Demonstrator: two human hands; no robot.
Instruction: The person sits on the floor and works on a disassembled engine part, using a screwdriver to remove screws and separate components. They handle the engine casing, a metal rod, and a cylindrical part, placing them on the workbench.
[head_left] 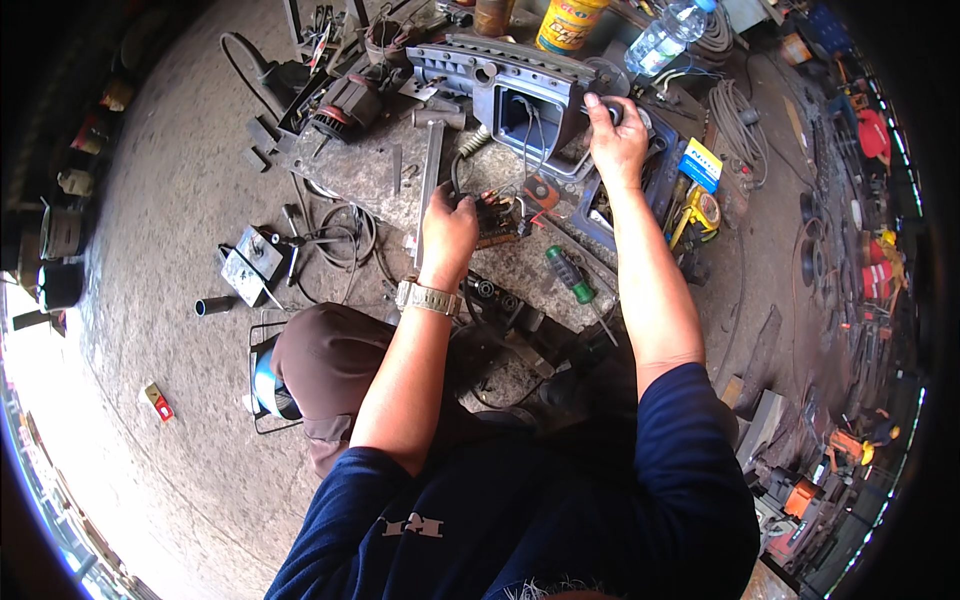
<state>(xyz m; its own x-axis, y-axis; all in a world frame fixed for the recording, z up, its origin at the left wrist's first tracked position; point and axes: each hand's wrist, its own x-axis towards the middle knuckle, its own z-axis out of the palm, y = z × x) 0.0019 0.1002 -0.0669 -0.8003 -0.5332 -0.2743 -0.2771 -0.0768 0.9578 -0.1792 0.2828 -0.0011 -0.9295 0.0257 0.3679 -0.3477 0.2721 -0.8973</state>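
A long grey metal machine housing [500, 75] lies at the far middle, its open blue-grey box [533, 120] facing me with thin wires inside. My right hand [617, 145] is closed at the box's right edge, thumb on top; part of its grip is hidden. My left hand [450, 225] is closed around a black cable [455, 178] that runs from a spring-like sleeve [475, 140] near the box. Just right of that hand is a dark part with wire ends [497, 225], which the fingers may touch. A green-handled screwdriver [570, 275] lies nearer me.
A blue tray [597, 222], yellow tape measure [695, 213] and blue-yellow box [701, 165] lie right. Behind stand a plastic bottle [668, 38] and yellow tub [570, 25]. A motor-like part [348, 105] and coiled cable [350, 240] lie left; a brown hood [330, 365] is near me.
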